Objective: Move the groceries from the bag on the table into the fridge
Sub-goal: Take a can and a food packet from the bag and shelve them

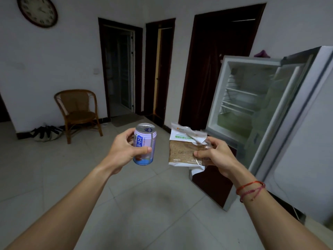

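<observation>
Can (144, 145) is sitting upright in left hand (124, 150), fingers (146, 150) wrapping its side. Bread pack (183, 148) is standing long axis vertical in right hand (214, 156), fingers pinching its right edge. Both are hanging mid-air over the floor (144, 204), side by side, not touching. Fridge (219, 91) is standing open ahead-right with shelves (241, 101) facing in. Right hand is sitting nearer the opening, so the pack is probably going in first

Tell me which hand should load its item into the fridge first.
Right, probably. The right hand grips the bread packet on the side nearest the open fridge. The left hand, gripping the can, is farther from it.
</observation>
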Action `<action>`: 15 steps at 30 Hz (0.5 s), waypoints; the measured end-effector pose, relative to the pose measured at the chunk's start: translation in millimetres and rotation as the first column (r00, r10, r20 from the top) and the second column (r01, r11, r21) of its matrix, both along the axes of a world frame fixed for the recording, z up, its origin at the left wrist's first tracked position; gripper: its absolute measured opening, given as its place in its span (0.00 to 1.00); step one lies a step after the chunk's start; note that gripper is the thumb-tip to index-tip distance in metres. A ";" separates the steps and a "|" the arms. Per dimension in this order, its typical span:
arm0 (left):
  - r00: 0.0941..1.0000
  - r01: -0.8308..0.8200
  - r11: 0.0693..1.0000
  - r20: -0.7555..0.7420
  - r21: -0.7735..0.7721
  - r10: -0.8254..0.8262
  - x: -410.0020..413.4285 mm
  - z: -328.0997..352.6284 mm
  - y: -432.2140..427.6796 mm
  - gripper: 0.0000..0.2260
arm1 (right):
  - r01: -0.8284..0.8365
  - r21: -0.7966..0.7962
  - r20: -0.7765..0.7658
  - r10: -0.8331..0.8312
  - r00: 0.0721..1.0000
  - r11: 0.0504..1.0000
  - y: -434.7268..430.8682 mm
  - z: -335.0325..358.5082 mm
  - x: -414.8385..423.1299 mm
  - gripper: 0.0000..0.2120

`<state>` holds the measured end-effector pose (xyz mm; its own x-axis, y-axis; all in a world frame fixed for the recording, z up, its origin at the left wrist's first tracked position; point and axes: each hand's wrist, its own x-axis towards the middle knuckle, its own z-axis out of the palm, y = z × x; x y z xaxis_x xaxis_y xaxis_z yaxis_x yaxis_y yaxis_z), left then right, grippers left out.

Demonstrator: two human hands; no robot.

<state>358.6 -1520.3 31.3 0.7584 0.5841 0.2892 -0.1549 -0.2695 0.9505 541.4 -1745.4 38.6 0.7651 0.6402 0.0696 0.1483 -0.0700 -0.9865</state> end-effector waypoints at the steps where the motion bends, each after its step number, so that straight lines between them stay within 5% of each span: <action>1: 1.000 0.006 1.000 -0.001 0.000 -0.006 12.4 0.5 11.7 0.24 | 0.005 0.006 -0.007 -0.005 1.000 1.000 10.6 0.1 10.8 0.19; 15: 0.998 0.058 0.998 -0.038 -0.014 -0.058 227.1 -3.9 146.8 0.23 | 0.074 0.026 -0.057 -0.073 0.996 0.997 138.8 -20.6 218.4 0.20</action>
